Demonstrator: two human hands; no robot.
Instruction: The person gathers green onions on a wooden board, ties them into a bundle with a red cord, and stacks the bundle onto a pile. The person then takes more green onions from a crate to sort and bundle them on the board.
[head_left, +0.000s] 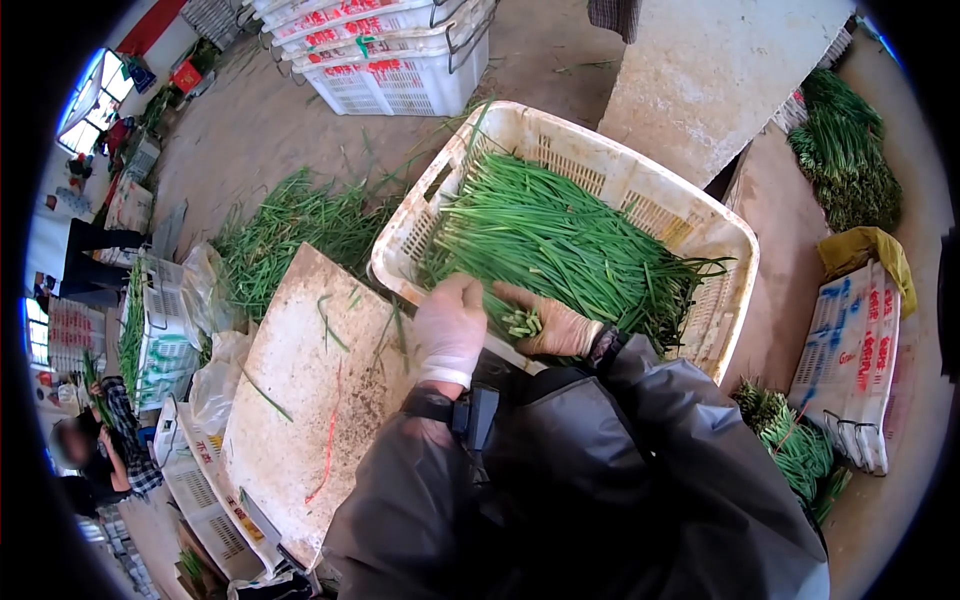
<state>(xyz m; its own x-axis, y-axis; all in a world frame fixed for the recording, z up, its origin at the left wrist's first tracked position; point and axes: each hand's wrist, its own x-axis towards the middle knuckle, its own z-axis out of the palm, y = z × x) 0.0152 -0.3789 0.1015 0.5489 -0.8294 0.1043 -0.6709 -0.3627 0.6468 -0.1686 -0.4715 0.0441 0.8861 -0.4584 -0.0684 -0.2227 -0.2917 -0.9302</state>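
A white plastic basket (735, 232) stands in front of me, holding a thick layer of long garlic chives (560, 215). At its near side, my gloved right hand (562, 328) is closed around a small bunch of chives (522, 322), with the pale cut ends showing toward my left hand. Just to the left, my gloved left hand (450, 325) is at the basket's near rim. Its fingers are curled in, their tips turned away from me, and anything between them is hidden. The two hands are a little apart.
To the left is a dirty white board (290, 400) with loose leaves and a red string (328, 450). Loose greens (290, 240) lie behind it. Stacked crates (390, 70) stand at the back. Chive bundles (790, 440) lie at right. A person (115, 450) works far left.
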